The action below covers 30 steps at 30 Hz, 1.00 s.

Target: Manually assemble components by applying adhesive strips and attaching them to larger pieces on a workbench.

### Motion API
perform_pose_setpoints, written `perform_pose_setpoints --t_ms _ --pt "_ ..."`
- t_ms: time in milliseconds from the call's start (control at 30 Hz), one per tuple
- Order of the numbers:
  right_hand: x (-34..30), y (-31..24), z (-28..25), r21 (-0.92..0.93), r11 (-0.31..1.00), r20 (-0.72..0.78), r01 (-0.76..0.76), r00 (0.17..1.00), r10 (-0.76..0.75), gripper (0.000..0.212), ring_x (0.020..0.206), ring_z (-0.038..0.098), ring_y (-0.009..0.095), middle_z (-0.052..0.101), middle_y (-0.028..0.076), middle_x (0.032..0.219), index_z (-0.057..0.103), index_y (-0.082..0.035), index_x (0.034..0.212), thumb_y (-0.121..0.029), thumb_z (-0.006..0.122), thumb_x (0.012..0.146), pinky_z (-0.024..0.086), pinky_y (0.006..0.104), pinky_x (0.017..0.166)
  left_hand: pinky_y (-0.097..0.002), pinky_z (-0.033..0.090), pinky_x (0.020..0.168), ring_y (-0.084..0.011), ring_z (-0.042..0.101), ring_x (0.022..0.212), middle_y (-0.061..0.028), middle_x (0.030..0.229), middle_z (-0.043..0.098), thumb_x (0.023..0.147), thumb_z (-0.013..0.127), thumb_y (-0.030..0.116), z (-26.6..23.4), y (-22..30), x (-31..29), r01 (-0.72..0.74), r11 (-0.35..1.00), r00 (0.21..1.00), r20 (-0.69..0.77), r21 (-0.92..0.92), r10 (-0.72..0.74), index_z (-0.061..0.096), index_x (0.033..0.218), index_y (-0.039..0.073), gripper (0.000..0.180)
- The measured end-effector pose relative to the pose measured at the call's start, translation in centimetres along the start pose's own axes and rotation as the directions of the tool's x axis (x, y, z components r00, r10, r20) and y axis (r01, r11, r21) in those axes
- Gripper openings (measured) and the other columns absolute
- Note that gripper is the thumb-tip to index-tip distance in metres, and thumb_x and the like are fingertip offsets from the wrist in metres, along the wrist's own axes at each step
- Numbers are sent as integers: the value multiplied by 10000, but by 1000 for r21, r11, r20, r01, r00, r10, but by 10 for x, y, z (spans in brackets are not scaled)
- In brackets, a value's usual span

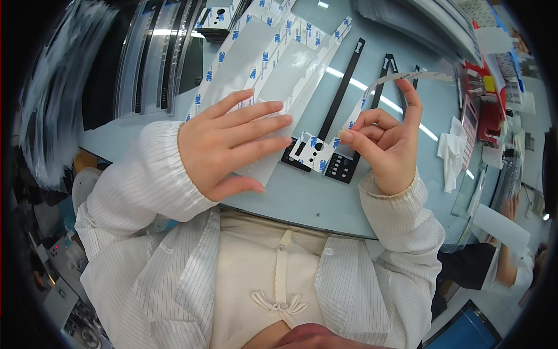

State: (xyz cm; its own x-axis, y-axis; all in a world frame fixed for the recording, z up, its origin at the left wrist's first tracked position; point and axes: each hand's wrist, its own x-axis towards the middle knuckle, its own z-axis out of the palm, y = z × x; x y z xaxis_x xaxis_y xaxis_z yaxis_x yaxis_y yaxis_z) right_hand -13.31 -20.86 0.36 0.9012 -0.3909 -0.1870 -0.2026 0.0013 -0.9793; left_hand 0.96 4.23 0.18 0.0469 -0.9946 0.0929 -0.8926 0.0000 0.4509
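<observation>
My right hand (386, 142) pinches a long white adhesive strip (361, 104) with blue print between thumb and fingers; its upper length curves away to the right past my raised index finger. The strip's wide end (314, 152), cut with holes, hangs over the black parts. Fingers spread, my left hand (232, 139) lies flat over the printed liner sheets (296, 67). Beyond the wide end runs a slim black bar (343, 87). A second black part (342, 167), with small holes in its broad end, sits below my right fingers, partly hidden by the strip.
Clear plastic sleeves (64, 87) are piled at the far left, beside long black panels (154, 58). A small stack of black pieces (215, 20) stands at the back. On the right are a crumpled white tissue (451, 152), a pink calculator (469, 119) and another person's arm (507, 264).
</observation>
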Motion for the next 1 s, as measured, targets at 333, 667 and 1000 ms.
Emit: perform_pose_setpoints --t_ms 333,667,1000 --pt "1 6 9 37 999 77 -11 997 8 984 805 705 161 658 128 901 91 -84 1498 96 737 778 559 236 745 -502 430 1053 -367 569 1249 -197 1311 617 736 720 64 4 -4 -5 44 999 985 -170 18 -40 655 1185 1 458" --pt "-1 14 2 43 999 94 33 995 -37 994 820 710 167 655 133 919 76 -87 1503 111 732 782 570 239 760 -321 477 683 -224 633 850 -108 950 742 771 761 156 30 -1 -6 -376 926 860 -365 18 356 700 850 33 158" --pt "-1 15 5 -41 993 130 112 986 -106 1019 799 711 154 638 119 919 48 -90 1525 135 713 785 582 249 784 -356 517 719 -255 666 886 -115 923 725 684 783 63 31 2 -8 -280 960 905 -338 -12 259 668 766 14 149"
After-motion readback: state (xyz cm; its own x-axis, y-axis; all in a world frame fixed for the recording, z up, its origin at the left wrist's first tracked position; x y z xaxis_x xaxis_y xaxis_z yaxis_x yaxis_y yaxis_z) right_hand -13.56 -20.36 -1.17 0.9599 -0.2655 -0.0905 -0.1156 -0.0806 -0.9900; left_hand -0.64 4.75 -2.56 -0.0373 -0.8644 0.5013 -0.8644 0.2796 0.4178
